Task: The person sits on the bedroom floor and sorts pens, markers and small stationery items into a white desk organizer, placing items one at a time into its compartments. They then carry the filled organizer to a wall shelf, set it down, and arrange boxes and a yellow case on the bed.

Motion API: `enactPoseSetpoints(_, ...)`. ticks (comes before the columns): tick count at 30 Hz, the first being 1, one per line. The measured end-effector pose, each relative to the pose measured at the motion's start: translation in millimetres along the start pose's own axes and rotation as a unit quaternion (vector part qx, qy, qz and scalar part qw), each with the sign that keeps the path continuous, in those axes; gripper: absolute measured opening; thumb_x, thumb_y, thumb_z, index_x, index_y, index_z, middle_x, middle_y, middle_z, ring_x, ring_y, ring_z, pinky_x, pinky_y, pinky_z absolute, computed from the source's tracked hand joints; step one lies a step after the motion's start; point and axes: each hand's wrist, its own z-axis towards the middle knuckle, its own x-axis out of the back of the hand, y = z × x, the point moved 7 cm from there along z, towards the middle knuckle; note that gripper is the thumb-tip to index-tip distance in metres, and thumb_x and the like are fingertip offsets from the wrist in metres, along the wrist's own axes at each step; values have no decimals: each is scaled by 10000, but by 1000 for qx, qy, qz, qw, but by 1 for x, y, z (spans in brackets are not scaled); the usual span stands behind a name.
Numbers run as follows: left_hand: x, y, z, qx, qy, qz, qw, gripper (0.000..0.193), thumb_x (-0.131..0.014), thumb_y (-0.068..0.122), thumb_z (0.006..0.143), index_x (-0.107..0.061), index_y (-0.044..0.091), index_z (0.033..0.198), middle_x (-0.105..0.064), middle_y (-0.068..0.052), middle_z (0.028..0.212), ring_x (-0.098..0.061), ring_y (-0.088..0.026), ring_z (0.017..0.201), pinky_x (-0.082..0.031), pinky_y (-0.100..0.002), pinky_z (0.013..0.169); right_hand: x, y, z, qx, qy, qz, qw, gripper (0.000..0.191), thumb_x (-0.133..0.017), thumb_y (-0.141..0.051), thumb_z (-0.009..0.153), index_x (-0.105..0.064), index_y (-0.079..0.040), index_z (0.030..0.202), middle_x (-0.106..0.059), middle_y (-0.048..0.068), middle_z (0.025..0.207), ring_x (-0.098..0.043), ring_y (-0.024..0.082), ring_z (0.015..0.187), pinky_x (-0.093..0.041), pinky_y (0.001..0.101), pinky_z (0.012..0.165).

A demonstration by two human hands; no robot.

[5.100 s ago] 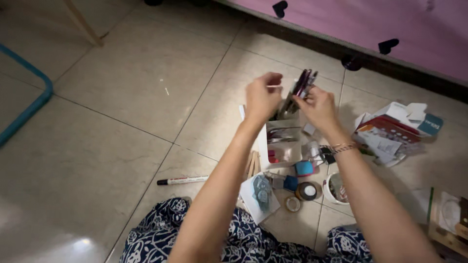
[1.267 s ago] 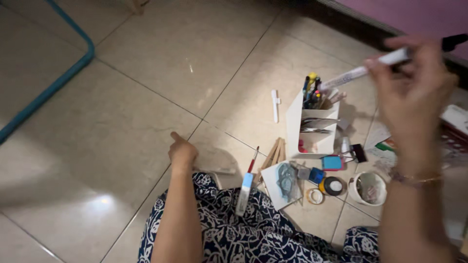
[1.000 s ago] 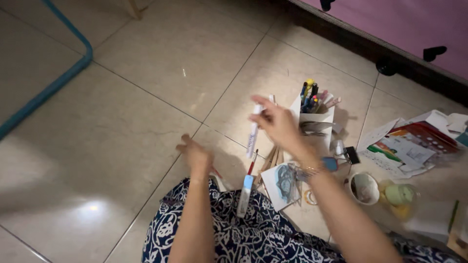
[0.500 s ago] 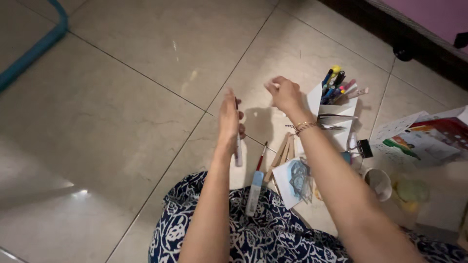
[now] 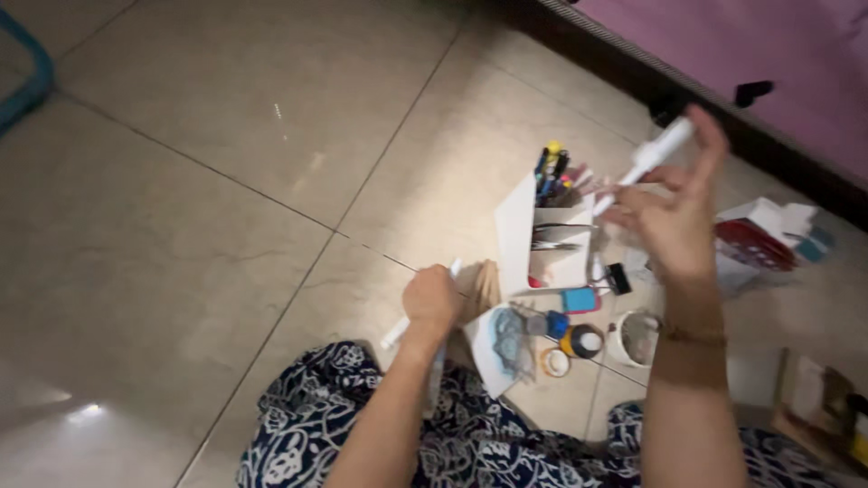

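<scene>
My left hand [image 5: 432, 303] is closed around a thin white pen [image 5: 394, 334] low over the floor tiles, just above my patterned lap [image 5: 362, 434]. My right hand [image 5: 674, 217] is raised to the right and grips a white marker [image 5: 653, 158] that points up and away. Between the hands stands a white organiser box [image 5: 517, 237] with several coloured pens [image 5: 551, 167] in its back compartment. A small paper with a blue drawing [image 5: 500, 348] lies by my left wrist.
Tape rolls [image 5: 579, 342], a blue block [image 5: 579, 299], a black binder clip [image 5: 620, 276] and a white cup [image 5: 633, 336] sit right of the box. Wooden sticks [image 5: 484, 282] lie beside it. Packages [image 5: 764, 242] lie far right, a purple bed edge [image 5: 768, 45] behind, a blue frame [image 5: 27, 86] far left.
The hands were together over the floor half a second ago. My right hand has since lifted away to the right with a white marker, and my left hand has dropped lower with a pen.
</scene>
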Motion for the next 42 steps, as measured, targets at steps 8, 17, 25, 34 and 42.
enactPoseSetpoints(8, 146, 12, -9, -14, 217, -287, 933, 234, -803, 213, 746, -775, 34, 895, -743, -146, 749, -743, -281, 715, -566, -396, 680, 1, 136, 26, 164, 75, -65, 981, 663, -758, 92, 965, -411, -145, 1478, -672, 86, 954, -693, 199, 892, -578, 290, 761)
enactPoseSetpoints(17, 166, 24, -17, -12, 190, -502, 844, 225, -868, 154, 757, -729, 6, 852, -704, -18, 785, -619, -91, 692, -507, -258, 634, -11, 66, -12, 320, 151, -357, 865, 524, -886, -93, 849, -705, -118, 1340, -552, 169, 1126, -596, 226, 942, -557, 336, 822)
enactPoseSetpoints(25, 113, 63, -17, 24, 45, -540, 840, 301, -896, 218, 707, -741, 46, 900, -669, 11, 705, -511, -73, 507, -390, -252, 433, -83, 39, -47, 22, -324, -139, 935, 342, -740, -181, 889, -719, -64, 1210, -769, 34, 865, -657, 72, 735, -541, 251, 648)
enactPoseSetpoints(34, 20, 40, -9, 27, -42, -65, 997, 504, -676, 523, 883, -753, 27, 917, -722, -253, 944, -706, -444, 915, -566, -520, 798, 60, 69, 12, -80, -155, -206, 963, 333, -630, -349, 1019, -741, -105, 1217, -717, 57, 845, -609, 103, 719, -482, 275, 660)
enactPoseSetpoints(42, 35, -7, 10, 76, -20, -66, 995, 398, -714, 389, 815, -747, 11, 933, -730, -248, 954, -712, -430, 940, -569, -510, 821, 64, 45, 38, -66, -194, -524, 827, 319, -784, -397, 841, -817, -263, 1129, -788, 62, 916, -734, 227, 796, -569, 412, 771)
